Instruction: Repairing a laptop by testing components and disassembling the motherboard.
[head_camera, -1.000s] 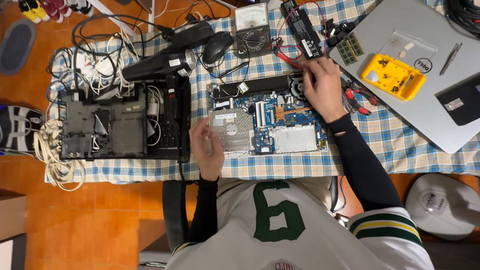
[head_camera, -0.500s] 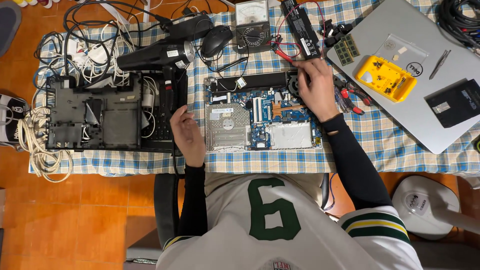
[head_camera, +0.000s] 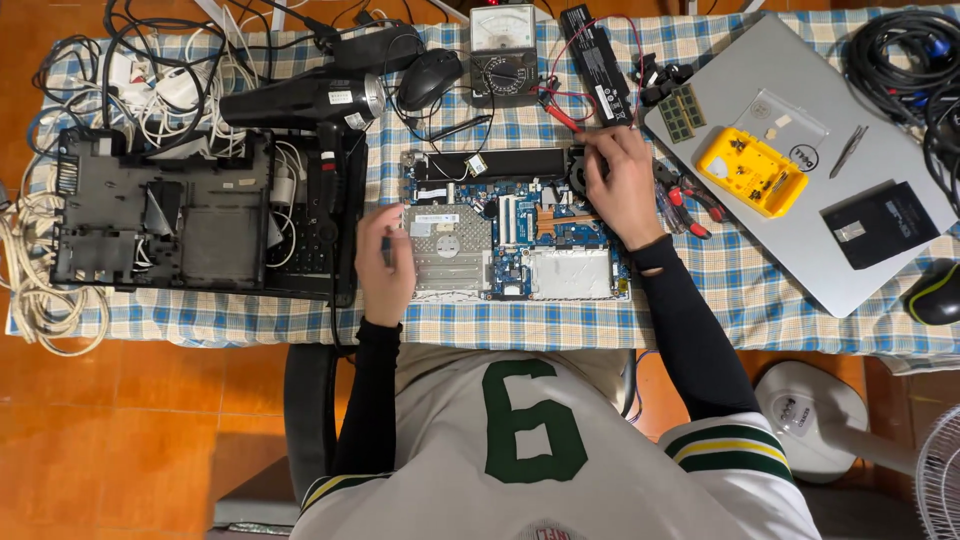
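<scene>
Since the earlier frame the left hand slid toward the open laptop base at frame centre on the worktop, fingers closed around a dark tool. Right hand rests over the fan corner, grip unclear. Best to steady the board and keep the tool upright.

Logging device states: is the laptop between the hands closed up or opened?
Opened: the laptop lies with its circuit board, fan and metal drive plate bare.
</scene>
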